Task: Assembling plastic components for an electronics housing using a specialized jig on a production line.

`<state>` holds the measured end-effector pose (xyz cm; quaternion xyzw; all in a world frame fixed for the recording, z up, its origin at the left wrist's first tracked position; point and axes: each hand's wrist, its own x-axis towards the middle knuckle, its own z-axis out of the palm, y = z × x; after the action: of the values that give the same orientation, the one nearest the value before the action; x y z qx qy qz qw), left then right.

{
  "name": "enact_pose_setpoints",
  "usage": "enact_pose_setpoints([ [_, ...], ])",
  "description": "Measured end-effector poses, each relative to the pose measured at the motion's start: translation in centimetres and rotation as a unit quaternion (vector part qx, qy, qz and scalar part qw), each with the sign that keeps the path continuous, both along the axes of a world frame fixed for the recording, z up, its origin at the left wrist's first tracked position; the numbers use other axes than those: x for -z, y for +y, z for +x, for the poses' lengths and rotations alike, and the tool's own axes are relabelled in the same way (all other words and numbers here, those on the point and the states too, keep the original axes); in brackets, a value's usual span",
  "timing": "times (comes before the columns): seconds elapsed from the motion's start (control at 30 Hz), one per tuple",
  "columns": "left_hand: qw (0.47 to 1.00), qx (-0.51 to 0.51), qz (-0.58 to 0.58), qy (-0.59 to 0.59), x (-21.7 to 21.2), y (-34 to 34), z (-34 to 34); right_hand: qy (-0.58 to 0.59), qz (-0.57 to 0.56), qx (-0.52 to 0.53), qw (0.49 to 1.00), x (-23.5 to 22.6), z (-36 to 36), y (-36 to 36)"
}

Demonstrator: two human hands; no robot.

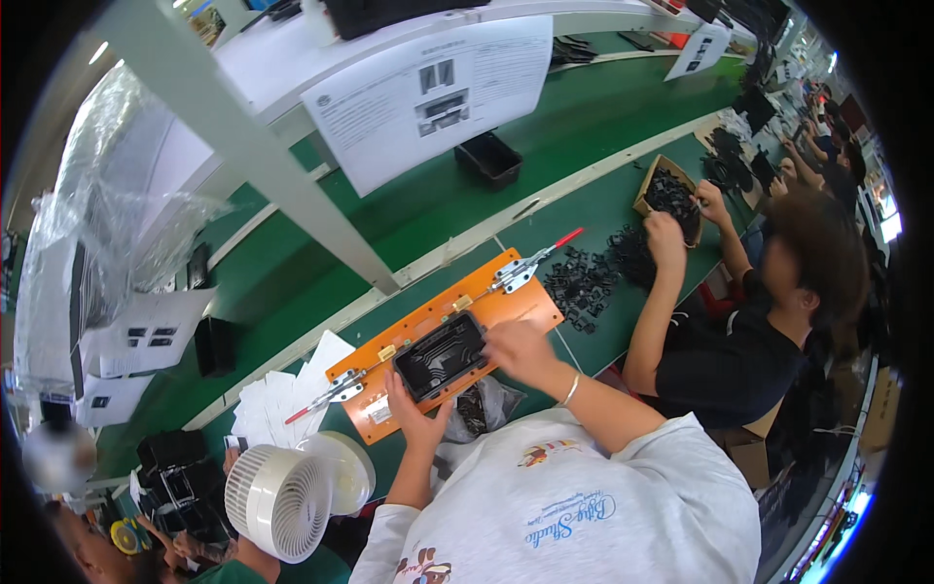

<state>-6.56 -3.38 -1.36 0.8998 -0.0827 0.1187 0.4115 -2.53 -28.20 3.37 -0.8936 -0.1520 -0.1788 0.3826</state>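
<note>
Both hands [418, 414] [516, 348] grip black tray [440, 355] (long axis up-right) on orange jig [506, 304].

A black rectangular plastic housing [440, 354] lay flat on an orange jig plate [506, 304], its open, ribbed inside facing up and its long side running along the plate. The plate sat tilted across the green workbench, with a red-handled toggle clamp at each end, both clamps apart from the housing. The left hand [416, 414] gripped the housing's near edge from below, and the right hand [518, 347] rested against its right end.
</note>
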Motion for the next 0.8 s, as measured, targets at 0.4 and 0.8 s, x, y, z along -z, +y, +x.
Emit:
enact_pose_setpoints([
  [0.4,0.993,0.017,0.101,0.059,-0.5,-0.6,0.0,0.244,-0.057,0.361,0.898,9.2,3.5,-13.9],
  [0.8,0.993,0.008,0.103,0.056,0.0,-0.4,-0.3,0.115,0.044,0.345,0.93,9.3,4.5,-15.5],
])
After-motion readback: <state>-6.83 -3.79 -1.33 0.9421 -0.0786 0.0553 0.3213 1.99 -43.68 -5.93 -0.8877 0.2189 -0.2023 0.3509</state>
